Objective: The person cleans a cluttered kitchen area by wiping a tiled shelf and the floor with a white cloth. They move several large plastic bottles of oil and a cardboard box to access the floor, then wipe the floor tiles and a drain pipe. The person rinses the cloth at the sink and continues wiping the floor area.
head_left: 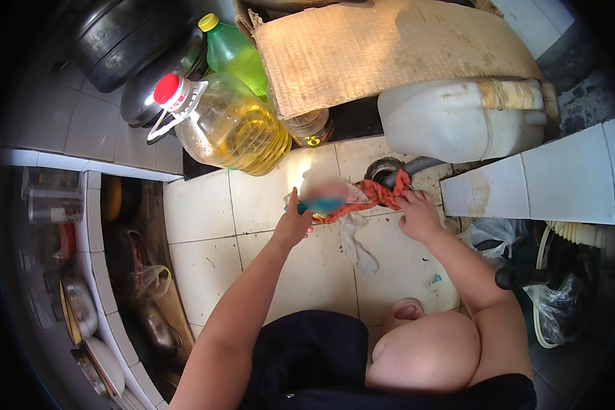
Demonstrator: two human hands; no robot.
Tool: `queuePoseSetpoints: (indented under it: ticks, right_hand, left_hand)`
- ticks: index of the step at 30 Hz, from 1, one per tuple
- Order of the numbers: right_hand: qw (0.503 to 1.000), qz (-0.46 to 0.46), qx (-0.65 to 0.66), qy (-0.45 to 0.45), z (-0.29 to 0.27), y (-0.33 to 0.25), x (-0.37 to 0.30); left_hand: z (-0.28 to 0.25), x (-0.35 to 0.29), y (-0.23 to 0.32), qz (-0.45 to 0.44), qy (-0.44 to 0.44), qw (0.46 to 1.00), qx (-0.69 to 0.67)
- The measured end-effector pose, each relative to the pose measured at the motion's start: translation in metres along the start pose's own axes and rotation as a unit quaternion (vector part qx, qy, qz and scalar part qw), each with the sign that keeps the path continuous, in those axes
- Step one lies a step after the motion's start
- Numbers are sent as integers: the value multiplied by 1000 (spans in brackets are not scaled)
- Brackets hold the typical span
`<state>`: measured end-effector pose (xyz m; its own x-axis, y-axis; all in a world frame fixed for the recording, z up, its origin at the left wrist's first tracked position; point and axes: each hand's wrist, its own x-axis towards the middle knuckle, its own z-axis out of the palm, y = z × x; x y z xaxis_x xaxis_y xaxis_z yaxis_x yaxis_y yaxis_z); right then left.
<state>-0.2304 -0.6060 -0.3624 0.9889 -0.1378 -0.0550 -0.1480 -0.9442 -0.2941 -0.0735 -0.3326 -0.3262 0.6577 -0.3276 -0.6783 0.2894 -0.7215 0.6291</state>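
On the tiled floor ahead of me lies a twisted orange-red cloth (384,194), stretching between my two hands. My left hand (294,222) closes on the cloth bundle's left end, where a teal-blue part (329,203) shows; a blurred patch hides the rest of that end. Its index finger points forward. At the right end, the fingers of my right hand (419,214) pinch the cloth beside a dark round drain opening (384,169). A grey pipe (422,164) runs into this opening. From the bundle's middle a dirty whitish rag (357,247) trails toward me over the tiles.
Beyond the cloth stand a large oil bottle (236,130) with a red cap, a green bottle (236,55), a cardboard sheet (389,51) and a whitish plastic jug (451,123). Shelves with bowls (82,307) line the left. A tiled ledge (533,181) and plastic bags (557,307) are right.
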Motion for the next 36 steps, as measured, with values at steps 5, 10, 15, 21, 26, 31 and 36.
queuePoseSetpoints:
  ticks: [5,10,15,21,26,31,36]
  right_hand:
    - [990,61,-18,-129,-15,-8,19]
    - [992,60,106,30,9,5,18]
    - [657,323,681,-7,-22,-33,23]
    - [467,279,834,-92,-79,-100,20]
    - [525,228,795,-202,-176,-188,8]
    - [612,126,683,-379,-254,-291,8]
    - [644,147,651,-374,-316,-349,-18]
  left_hand:
    - [3,23,-12,85,-18,981,175]
    - [-2,11,-8,145,96,979,109]
    - [-24,-39,20,204,-17,890,-407]
    - [-65,-111,44,128,-148,729,-656]
    - [-87,-193,47,142,-123,702,-687]
    - [-88,-260,45,-37,-124,681,-721]
    - [-119,-322,63,-38,-202,657,-725]
